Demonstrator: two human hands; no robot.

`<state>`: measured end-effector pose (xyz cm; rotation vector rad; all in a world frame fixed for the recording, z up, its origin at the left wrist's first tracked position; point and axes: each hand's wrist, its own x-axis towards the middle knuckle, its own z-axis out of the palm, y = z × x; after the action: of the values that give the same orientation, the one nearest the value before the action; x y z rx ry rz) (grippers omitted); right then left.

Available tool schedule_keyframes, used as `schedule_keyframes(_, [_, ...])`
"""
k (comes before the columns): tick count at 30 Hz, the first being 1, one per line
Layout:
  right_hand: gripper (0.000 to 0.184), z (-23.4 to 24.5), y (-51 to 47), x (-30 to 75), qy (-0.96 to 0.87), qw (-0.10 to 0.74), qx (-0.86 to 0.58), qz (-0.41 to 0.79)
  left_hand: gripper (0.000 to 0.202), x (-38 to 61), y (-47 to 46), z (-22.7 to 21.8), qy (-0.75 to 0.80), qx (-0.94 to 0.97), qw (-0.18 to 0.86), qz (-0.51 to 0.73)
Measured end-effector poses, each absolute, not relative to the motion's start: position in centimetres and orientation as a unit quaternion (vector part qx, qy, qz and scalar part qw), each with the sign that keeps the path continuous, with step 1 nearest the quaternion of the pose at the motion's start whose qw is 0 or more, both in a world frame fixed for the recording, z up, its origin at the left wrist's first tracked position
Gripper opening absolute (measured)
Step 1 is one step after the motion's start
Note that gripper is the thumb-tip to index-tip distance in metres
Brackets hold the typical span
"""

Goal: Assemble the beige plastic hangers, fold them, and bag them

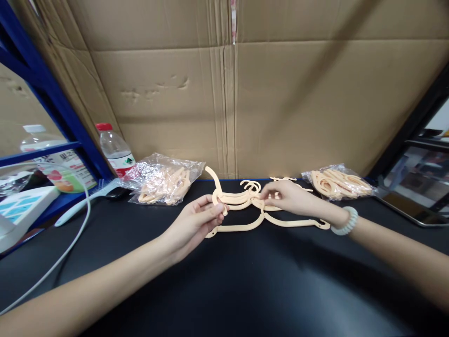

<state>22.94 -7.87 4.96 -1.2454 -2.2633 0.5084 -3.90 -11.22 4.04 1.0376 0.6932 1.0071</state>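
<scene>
My left hand (199, 217) is closed, thumb against fingers, on a beige plastic folding-hanger piece (212, 180) whose curved end sticks up above the fingers. To the right, my right hand (289, 196) is closed with its fingertips at the middle of the stacked hangers, pinching a beige hanger part largely covered by the fingers. Several beige hangers (235, 200) lie on the black table beneath and between the hands, their curled hooks (250, 186) pointing back. The nearest hanger (242, 228) lies spread with both arms out, a notched end at each side.
Clear plastic bags of beige hanger parts lie at back left (164, 182) and back right (340, 182). A red-capped bottle (115, 150), a white-capped bottle (52, 159) and a white cable (79, 234) are on the left. Cardboard (168, 103) stands behind; a dark-framed tray-like object (407, 208) is right.
</scene>
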Motion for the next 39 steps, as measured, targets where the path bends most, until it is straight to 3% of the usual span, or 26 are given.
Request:
schedule_keyframes(3, [0.005,2.9,-8.2,25.1,-0.839,0.215,-0.489,0.106,0.022,-4.2,-10.6,4.0,0.318,0.47,0.681,0.462])
schedule_keyframes(10, [0.007,0.4,-8.1,25.7,-0.832,0.225,-0.502,0.064,0.024,-3.3,-11.3,3.3,0.326,0.61,0.591,0.416])
schedule_keyframes(21, [0.01,2.2,-6.8,25.4,-0.821,0.263,-0.506,0.038,0.024,-2.6,-11.7,1.2,0.315,0.662,0.572,0.368])
schedule_keyframes(27, [0.007,4.9,-5.1,26.4,-0.803,0.325,-0.499,0.018,0.029,-2.4,-12.0,1.2,0.306,0.65,0.575,0.392])
schedule_keyframes(32, [0.017,6.6,-7.2,27.3,-0.798,0.368,-0.477,0.02,0.031,-3.0,-12.2,1.4,0.331,0.579,0.594,0.45])
schedule_keyframes(39, [0.02,4.5,-12.6,27.3,-0.8,0.382,-0.461,0.044,0.033,-4.0,-11.7,1.9,0.331,0.504,0.622,0.498])
